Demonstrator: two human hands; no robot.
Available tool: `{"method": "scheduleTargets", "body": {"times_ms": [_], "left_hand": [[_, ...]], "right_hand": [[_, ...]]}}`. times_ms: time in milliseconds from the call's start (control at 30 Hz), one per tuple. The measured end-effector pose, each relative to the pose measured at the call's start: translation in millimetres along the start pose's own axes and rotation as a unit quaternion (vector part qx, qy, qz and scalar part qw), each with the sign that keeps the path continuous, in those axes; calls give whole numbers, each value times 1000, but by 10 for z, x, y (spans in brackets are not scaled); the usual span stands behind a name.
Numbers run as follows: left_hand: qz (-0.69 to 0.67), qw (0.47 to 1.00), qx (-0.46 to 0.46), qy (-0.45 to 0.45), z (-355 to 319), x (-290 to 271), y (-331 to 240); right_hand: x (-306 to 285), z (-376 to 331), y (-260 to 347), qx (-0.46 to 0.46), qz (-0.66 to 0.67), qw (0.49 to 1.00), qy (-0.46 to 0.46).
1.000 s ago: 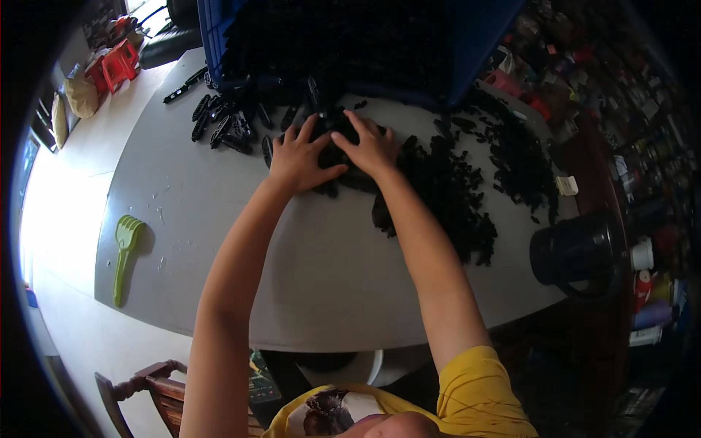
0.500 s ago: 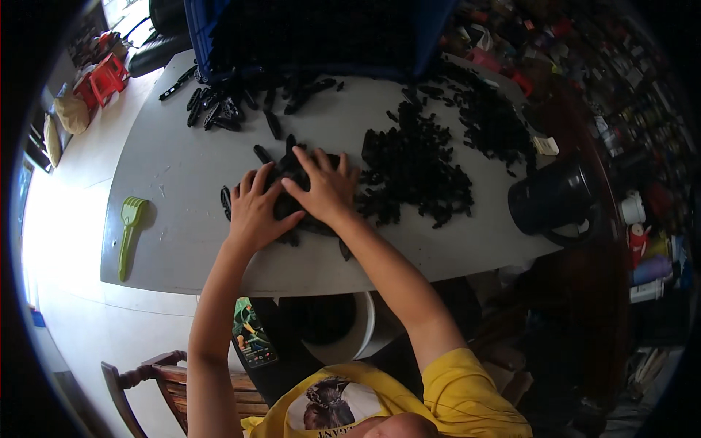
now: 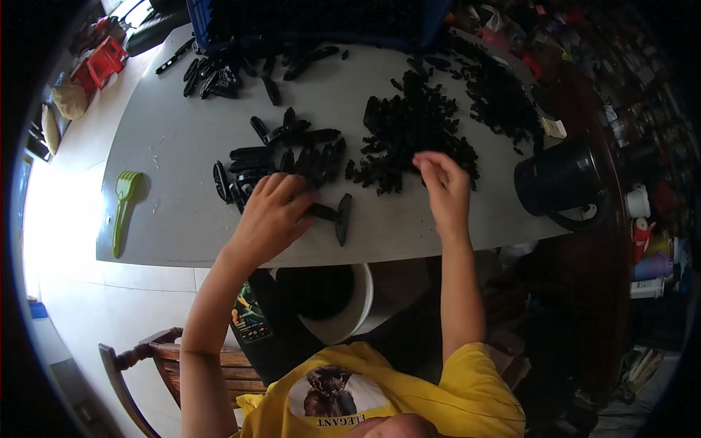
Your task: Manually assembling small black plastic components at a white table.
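Long, ribbed oval black pieces (image 3: 318,164), glossy like plastic, lie in a loose group at the middle of the table. My left hand (image 3: 272,217) is at the near side of this group, fingers curled, with a dark long black piece (image 3: 322,212) between thumb and forefinger. One more long piece (image 3: 343,220) lies just right of it, near the front edge. My right hand (image 3: 447,191) is over the near right part of a heap of small black pieces (image 3: 409,120). Its thumb and fingertips are pinched together; whatever is between them is too small and dark to tell.
A blue crate (image 3: 314,42) stands at the far edge, with more long pieces (image 3: 215,77) before it. A second heap of small pieces (image 3: 500,102) lies far right, by a black mug (image 3: 556,179). Left lies a green rake-like scoop (image 3: 123,212). Below the table is a white bucket (image 3: 363,299).
My hands have parted from the long pieces, uncovering them. My right hand moved right to the heap of small pieces; my left moved slightly nearer me, fingers curling. The view shifted a little.
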State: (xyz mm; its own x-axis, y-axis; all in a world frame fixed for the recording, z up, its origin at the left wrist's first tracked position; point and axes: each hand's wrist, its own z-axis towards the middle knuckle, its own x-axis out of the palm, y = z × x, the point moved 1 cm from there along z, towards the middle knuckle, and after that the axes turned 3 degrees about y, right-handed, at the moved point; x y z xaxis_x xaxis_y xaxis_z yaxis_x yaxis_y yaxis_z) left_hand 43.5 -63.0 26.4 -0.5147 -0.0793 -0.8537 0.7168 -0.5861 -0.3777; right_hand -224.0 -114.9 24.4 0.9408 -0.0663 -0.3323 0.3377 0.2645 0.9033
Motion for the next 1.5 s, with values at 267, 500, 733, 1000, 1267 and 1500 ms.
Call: {"method": "scheduleTargets", "body": {"times_ms": [267, 500, 733, 1000, 1267, 1500], "left_hand": [[-17, 1000, -14, -18, 23, 20, -101], [-364, 914, -176, -34, -400, 285, -489], [-521, 813, -261, 2, -337, 593, -615], [-718, 631, -294, -24, -296, 527, -691], [-719, 622, -307, -25, -295, 568, -685], [-708, 639, -300, -22, -250, 593, -719]], "right_hand": [[-99, -303, -385, 142, -73, 987, 9], [217, -225, -291, 106, -265, 958, -21], [169, -386, -250, 57, -59, 997, 4], [184, -576, -159, 202, 159, 965, 49], [238, -606, -151, 221, 196, 954, 50], [223, -719, 14, 216, 248, 941, 78]]}}
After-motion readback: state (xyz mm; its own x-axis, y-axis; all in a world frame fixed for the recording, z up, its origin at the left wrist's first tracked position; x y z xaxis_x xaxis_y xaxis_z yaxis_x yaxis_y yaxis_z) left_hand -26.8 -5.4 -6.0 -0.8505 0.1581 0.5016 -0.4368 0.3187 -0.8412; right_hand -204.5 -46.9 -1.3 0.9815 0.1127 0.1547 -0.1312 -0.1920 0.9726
